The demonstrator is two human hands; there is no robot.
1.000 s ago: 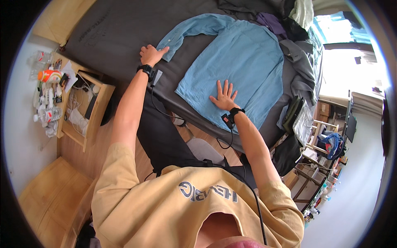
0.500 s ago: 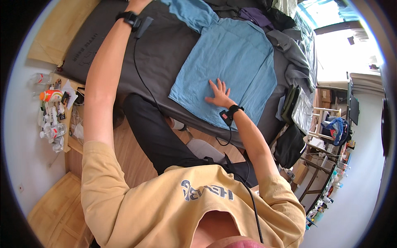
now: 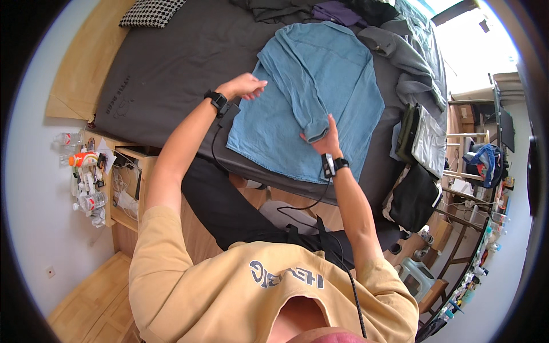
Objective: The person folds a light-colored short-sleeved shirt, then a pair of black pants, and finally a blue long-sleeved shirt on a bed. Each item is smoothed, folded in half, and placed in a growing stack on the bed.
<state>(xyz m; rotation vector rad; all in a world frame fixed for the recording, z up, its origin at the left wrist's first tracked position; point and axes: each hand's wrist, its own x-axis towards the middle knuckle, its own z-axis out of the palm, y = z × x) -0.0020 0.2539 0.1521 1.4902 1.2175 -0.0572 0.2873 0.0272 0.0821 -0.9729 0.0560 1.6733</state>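
A light blue long-sleeved shirt (image 3: 343, 74) is spread on the dark grey bed, its hem toward me. One sleeve (image 3: 297, 74) lies folded across the body, running down to its cuff (image 3: 317, 131). My right hand (image 3: 328, 140) has its fingers and thumb around that cuff, over the lower part of the shirt. My left hand (image 3: 245, 86) is at the shirt's left edge with its fingers curled closed; whether cloth is between them is hidden. Both wrists wear black straps with small cabled devices.
Dark, purple and grey clothes (image 3: 394, 43) lie bunched at the bed's far right. Folded garments (image 3: 426, 143) are stacked at its right edge. A checked pillow (image 3: 151, 12) is at the far left. Beside the bed on the left, a small wooden table (image 3: 123, 217) carries bottles.
My left hand has come back from the far left toward the shirt's left edge. The sleeve now lies across the shirt. My right hand, flat on the shirt before, now grips the cuff.
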